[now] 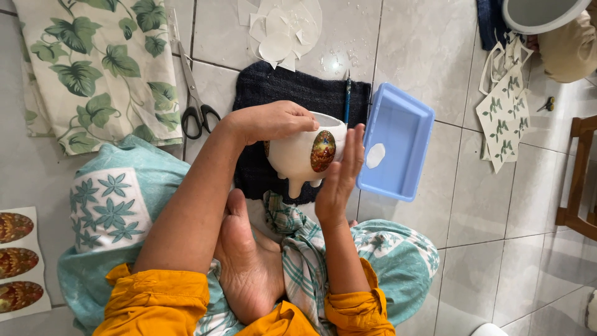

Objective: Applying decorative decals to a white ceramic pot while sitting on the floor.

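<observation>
The white footed pot (303, 155) sits over my lap, above the dark cloth (273, 93). My left hand (273, 121) clamps its rim to steady it, while my right hand (339, 177), fingers straight and together, presses flat beside the oval decal (323, 151). The blue tray (398, 149) lies just beside it, within reach.

White footed ceramic pot (300, 158) with oval iridescent decal, tilted above dark cloth

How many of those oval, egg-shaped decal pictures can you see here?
4. One is stuck on the white footed pot the hands hold. Three lie on a sheet at the left edge: top, middle, bottom. Others may be hidden.
</observation>
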